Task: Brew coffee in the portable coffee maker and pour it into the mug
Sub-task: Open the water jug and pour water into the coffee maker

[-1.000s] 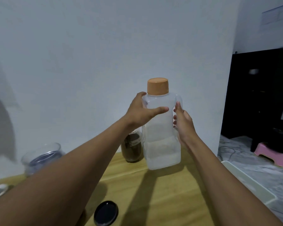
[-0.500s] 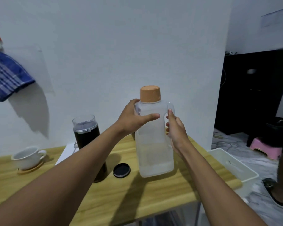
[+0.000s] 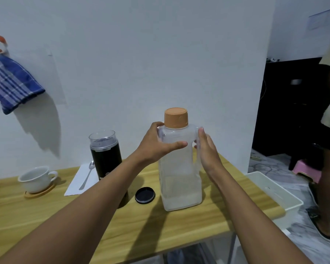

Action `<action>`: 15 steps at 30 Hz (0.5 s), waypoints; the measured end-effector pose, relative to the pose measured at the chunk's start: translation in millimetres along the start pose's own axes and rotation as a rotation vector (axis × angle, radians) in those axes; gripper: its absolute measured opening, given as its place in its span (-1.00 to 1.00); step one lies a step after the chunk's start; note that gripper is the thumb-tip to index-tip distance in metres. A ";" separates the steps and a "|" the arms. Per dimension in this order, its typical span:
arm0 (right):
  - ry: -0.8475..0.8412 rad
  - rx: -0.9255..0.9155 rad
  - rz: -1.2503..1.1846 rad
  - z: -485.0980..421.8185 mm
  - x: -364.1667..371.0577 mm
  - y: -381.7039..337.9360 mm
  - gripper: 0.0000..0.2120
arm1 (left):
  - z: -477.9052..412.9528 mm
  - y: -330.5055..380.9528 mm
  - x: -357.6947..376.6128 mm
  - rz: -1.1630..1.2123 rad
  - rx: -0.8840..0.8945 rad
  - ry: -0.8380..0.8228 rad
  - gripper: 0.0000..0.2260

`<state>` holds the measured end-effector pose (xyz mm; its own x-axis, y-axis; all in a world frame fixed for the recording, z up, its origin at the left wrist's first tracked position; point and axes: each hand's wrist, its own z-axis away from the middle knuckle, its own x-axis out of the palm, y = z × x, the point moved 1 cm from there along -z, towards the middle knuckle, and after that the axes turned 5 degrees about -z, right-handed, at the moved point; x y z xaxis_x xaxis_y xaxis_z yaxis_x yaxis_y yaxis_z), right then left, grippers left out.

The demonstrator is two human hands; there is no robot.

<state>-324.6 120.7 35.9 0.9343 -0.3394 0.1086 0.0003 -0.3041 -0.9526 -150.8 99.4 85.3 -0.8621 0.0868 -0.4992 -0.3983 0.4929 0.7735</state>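
Two hands on the upright jug (image 3: 180,168) on the table (image 3: 179,235): my left hand (image 3: 156,143) wraps its shoulder, my right hand (image 3: 206,147) lies flat against the handle (image 3: 197,157), cap (image 3: 176,118) on, coffee maker (image 3: 106,159) just to its left.

Left hand (image 3: 156,146) round the upright water jug (image 3: 179,174); right hand (image 3: 208,149) flat against its side

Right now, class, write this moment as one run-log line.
left hand: grips water bottle | right hand: touches its handle | orange cap: on | black lid: on table | mug: on coaster
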 end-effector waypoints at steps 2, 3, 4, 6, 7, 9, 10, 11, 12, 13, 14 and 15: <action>0.016 -0.131 0.021 -3.3 2.4 -28.1 -0.52 | -5.6 0.6 -3.4 -0.010 -0.008 -0.051 -0.18; 0.013 -0.196 0.052 -5.0 4.5 -43.0 -0.54 | -8.3 1.3 -4.6 -0.009 -0.001 -0.075 -0.21; -0.005 -0.251 0.105 -6.8 7.7 -55.6 -0.52 | -11.2 2.1 -5.5 -0.008 0.007 -0.095 -0.24; -0.078 -0.305 0.262 -8.7 17.8 -74.1 -0.37 | -14.6 3.2 -5.9 -0.019 0.019 -0.132 -0.23; -0.106 -0.306 0.346 -9.6 23.4 -79.5 -0.29 | -16.0 2.3 -5.6 -0.020 0.029 -0.151 -0.21; -0.104 -0.304 0.441 -12.6 30.8 -83.4 -0.25 | -17.1 0.7 -5.1 0.002 0.067 -0.180 -0.20; -0.086 -0.305 0.444 -14.6 31.6 -83.1 -0.27 | -17.0 0.2 -5.4 0.011 0.076 -0.187 -0.21; -0.069 -0.305 0.431 -16.1 31.7 -82.1 -0.30 | -17.1 -0.3 -6.3 0.018 0.079 -0.194 -0.22; -0.058 -0.309 0.418 -17.8 30.5 -80.5 -0.33 | -17.4 -1.1 -7.1 0.021 0.084 -0.201 -0.23; -0.055 -0.316 0.408 -19.2 29.9 -79.1 -0.35 | -17.8 -1.9 -7.9 0.021 0.088 -0.208 -0.24; -0.058 -0.322 0.399 -20.7 29.1 -77.8 -0.36 | -18.8 -2.9 -8.2 0.020 0.090 -0.214 -0.25; -0.068 -0.325 0.390 -21.9 28.8 -78.1 -0.37 | -19.3 -3.1 -8.9 0.022 0.089 -0.221 -0.24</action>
<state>-305.5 115.2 119.6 0.8638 -0.4276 -0.2665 -0.4539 -0.4308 -0.7800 -148.0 80.4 94.8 -0.7770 0.2807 -0.5635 -0.3427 0.5622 0.7527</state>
